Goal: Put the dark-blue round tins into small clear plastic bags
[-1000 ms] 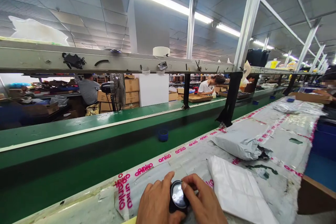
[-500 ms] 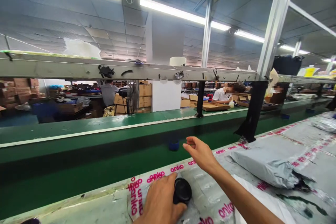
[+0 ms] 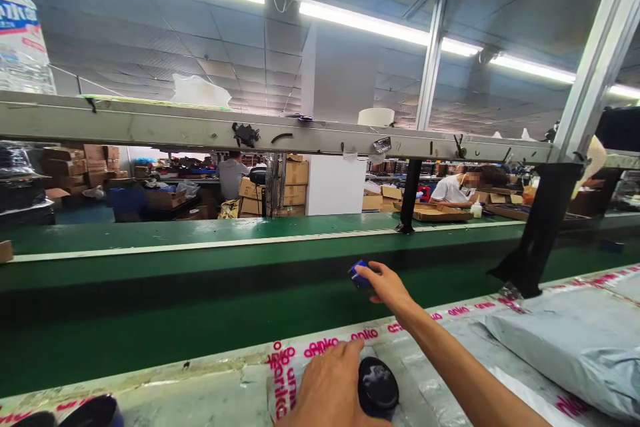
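Right hand [image 3: 393, 288] has stretched out past the far edge of the bench [image 3: 190, 392], and its fingertips now meet a small blue cup [image 3: 359, 275]. That cup stood upright and untouched in the earlier view; here it shows tilted against the green side beyond the bench. Those fingers seem to lie along one side of it only, so whether they have closed on it cannot be told.

Left hand [image 3: 327, 387] stays low on the bench, its fingers against the side of a round black case [image 3: 378, 387] with a glossy top. It touches the case, but whether it grips cannot be told, since the far side is hidden. The two hands now stand well apart, where a second ago both were together around that case.

The case sits at the near part of the bench, on plastic sheeting edged with pink "anko" tape [image 3: 320, 347]. Further right along the bench lies a grey mailer bag [image 3: 565, 353], with a white sheet [image 3: 520, 400] just below it. Beyond the bench, a co-worker in a white shirt [image 3: 453, 190] bends over a flat cardboard box [image 3: 440, 215], and a seated person in a grey shirt [image 3: 231, 177] works farther left. Dark shapes [image 3: 90, 413] at the bench's lower left are too cropped to name.
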A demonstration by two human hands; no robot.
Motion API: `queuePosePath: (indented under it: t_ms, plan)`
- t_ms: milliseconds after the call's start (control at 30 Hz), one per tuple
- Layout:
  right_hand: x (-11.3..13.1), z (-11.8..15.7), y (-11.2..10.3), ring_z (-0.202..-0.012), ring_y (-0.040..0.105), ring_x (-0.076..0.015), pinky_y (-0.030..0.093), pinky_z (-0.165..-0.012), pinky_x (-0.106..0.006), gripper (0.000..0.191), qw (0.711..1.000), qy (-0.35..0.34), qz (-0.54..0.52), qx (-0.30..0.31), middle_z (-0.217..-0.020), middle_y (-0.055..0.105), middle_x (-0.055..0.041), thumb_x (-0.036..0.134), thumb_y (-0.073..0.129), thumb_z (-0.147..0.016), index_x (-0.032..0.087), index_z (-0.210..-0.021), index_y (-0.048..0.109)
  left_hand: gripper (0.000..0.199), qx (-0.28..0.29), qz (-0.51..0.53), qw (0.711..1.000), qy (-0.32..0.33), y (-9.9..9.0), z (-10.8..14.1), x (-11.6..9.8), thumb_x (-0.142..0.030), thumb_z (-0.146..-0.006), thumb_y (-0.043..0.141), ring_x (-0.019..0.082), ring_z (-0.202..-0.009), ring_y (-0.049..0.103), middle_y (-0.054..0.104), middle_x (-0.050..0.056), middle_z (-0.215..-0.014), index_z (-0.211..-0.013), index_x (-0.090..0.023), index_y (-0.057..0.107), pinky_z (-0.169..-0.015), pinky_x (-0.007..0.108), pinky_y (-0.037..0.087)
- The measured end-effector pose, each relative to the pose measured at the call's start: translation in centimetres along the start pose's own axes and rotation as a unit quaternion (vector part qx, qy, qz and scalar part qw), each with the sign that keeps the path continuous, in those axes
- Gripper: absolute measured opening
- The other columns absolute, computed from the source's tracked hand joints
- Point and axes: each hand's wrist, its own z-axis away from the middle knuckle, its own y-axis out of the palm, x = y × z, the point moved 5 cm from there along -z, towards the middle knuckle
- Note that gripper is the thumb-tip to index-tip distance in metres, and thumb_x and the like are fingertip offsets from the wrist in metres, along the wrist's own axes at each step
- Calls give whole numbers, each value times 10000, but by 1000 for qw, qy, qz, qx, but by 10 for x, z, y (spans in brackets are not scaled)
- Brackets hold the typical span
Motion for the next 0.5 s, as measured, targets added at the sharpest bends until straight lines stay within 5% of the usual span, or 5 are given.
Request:
queuePosePath:
  t_ms: [133, 233, 367, 500]
  plan:
    - [13, 62, -19, -683, 665, -147, 494, -574, -253, 509, 989, 30, -130, 69, -863, 695, -47, 627, 405, -965, 170, -1021, 622, 857, -133, 45, 989, 40, -25, 6, -8, -299, -714, 754, 316, -1440, 371, 376, 169, -1571, -1485, -153, 409, -1204, 502, 309]
    - [19, 108, -19, -573, 615, -136, 398, -475, -219, 482, 975, 48, -182, 121, -717, 667, -26, 628, 446, -929, 189, -854, 630, 890, -174, 49, 974, 139, -33, 8, -22, -155, -705, 733, 240, -1486, 293, 305, 95, -1620, -1509, -206, 356, -1242, 433, 257]
    - [23, 144, -8, -543, 575, -130, 372, -461, -211, 530, 960, 46, -205, 188, -638, 640, -6, 663, 463, -907, 184, -815, 672, 812, -135, 80, 962, 224, -36, 19, -40, -120, -667, 805, 214, -1381, 458, 492, 25, -1510, -1401, -257, 485, -1190, 345, 348]
    - [21, 161, -16, -751, 681, -230, 497, -551, -291, 634, 988, -1, -98, 117, -865, 752, -82, 739, 398, -874, 209, -1008, 719, 712, -147, 112, 972, 143, -47, 40, -36, -252, -644, 851, 238, -1096, 656, 684, -15, -1236, -1284, -296, 542, -957, 353, 516]
